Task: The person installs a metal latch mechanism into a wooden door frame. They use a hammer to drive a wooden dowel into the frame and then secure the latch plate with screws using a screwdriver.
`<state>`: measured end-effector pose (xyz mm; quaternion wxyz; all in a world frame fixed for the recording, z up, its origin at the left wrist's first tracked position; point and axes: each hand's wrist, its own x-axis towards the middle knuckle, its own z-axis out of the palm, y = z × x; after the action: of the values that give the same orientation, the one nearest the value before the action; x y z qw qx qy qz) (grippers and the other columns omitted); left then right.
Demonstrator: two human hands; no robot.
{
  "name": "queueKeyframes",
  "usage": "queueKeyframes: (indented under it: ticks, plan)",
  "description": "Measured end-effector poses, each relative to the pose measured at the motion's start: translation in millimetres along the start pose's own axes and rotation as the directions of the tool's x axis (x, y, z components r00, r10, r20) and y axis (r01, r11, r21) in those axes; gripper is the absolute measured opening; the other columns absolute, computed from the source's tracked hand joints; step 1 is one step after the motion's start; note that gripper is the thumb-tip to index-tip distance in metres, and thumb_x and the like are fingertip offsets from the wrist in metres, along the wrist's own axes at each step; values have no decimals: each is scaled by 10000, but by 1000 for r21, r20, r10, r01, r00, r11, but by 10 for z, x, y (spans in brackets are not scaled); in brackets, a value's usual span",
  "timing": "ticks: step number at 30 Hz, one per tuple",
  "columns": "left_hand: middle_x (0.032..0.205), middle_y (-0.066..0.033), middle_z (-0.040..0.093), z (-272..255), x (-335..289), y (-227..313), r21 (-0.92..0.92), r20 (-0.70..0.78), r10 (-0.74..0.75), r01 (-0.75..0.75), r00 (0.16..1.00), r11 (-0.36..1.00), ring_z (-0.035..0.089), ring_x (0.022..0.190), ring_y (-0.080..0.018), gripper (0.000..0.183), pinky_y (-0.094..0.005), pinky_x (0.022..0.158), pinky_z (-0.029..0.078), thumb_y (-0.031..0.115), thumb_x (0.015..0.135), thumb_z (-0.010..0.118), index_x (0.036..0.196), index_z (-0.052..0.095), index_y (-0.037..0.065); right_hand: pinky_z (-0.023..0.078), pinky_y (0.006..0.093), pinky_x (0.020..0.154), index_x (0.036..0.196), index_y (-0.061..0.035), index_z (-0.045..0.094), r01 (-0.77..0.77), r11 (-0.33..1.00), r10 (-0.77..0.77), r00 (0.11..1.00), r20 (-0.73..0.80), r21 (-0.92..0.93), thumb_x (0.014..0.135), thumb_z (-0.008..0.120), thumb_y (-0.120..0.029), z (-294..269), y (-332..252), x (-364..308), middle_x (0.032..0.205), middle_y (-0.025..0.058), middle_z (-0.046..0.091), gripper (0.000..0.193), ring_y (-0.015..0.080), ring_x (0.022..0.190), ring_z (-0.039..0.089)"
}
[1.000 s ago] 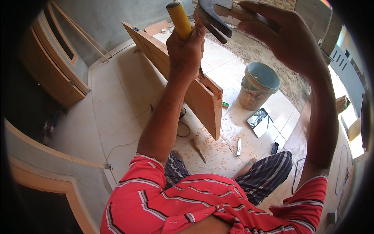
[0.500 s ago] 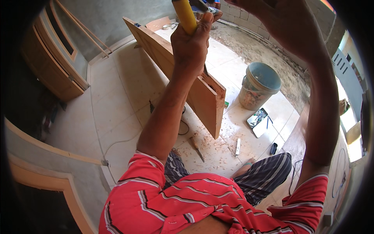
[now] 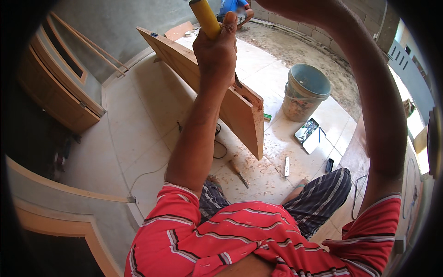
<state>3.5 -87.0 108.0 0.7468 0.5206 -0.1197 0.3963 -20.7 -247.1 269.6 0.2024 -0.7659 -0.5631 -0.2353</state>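
My left hand [image 3: 215,53] is wrapped round the yellow handle of a chisel [image 3: 205,18], thumb pointing up. Below the fist, a bit of the dark blade shows by a cut recess [image 3: 249,95] in the edge of a wooden door panel [image 3: 237,122]. Whether the blade tip touches the wood is hidden. The panel stands on its long edge, slanting away to the far left. My right hand [image 3: 288,8] is raised at the top edge, only partly in view; its fingers and anything in them are cut off.
A dirty bucket [image 3: 307,92] stands right of the panel, near an opened case [image 3: 310,135]. A second chisel [image 3: 238,173], a white tool [image 3: 286,167] and wood shavings lie on the tiles before my legs. Another person [image 3: 235,10] crouches at the far end. A cable runs across the floor.
The dark metal tool head seen above the chisel handle is gone from view. My right hand has risen further past the top edge. The left hand keeps its grip; the whole view has shifted slightly.
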Motion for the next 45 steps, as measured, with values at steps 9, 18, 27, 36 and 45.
queueKeyframes:
  ticks: [9, 18, 27, 36, 45]
  plan:
    - [547, 81, 383, 107, 10, -50, 22, 1, -23, 23, 1000, 1000, 300, 427, -34, 404, -241, 398, 210, 365, 967, 784, 780, 512, 132, 554, 355, 696, 1105, -67, 783, -152, 987, 154, 988, 22, -52, 1015, 645, -277, -194, -77, 34, 851, 114, 765, 266, 196, 718, 700]
    - [593, 87, 364, -61, 3, -44, 82, -1, -51, 51, 999, 995, 295, 451, -29, 373, -233, 417, 215, 380, 983, 760, 865, 525, 116, 562, 400, 711, 1106, -36, 774, -129, 991, 131, 990, 54, -38, 1013, 652, -317, 87, 230, -14, 876, 157, 769, 320, 222, 732, 709]
    - [605, 85, 357, 190, -79, -100, 94, 65, -67, 61, 996, 994, 306, 476, -31, 419, -236, 430, 234, 447, 984, 742, 910, 511, 104, 573, 406, 712, 1176, -47, 766, -190, 981, 194, 963, 185, -39, 1038, 625, -307, -263, 108, -199, 938, 133, 790, 326, 210, 767, 728]
    - [702, 47, 464, 107, -278, -172, 235, -71, 298, -275, 952, 932, 440, 582, -33, 433, -229, 509, 356, 436, 1032, 675, 994, 503, 40, 533, 360, 602, 1171, -46, 766, -238, 962, 204, 952, 228, 131, 1080, 578, -322, -242, -88, -368, 833, 116, 760, 346, 170, 636, 657]
    - [570, 54, 304, -251, 235, 194, -62, 215, -121, 137, 969, 989, 248, 461, -64, 566, -242, 417, 174, 548, 1032, 618, 677, 349, 199, 427, 265, 519, 1347, -46, 670, -40, 969, 121, 937, -328, 244, 1049, 660, -286, 227, 526, -1237, 769, 43, 661, 383, 67, 597, 547]
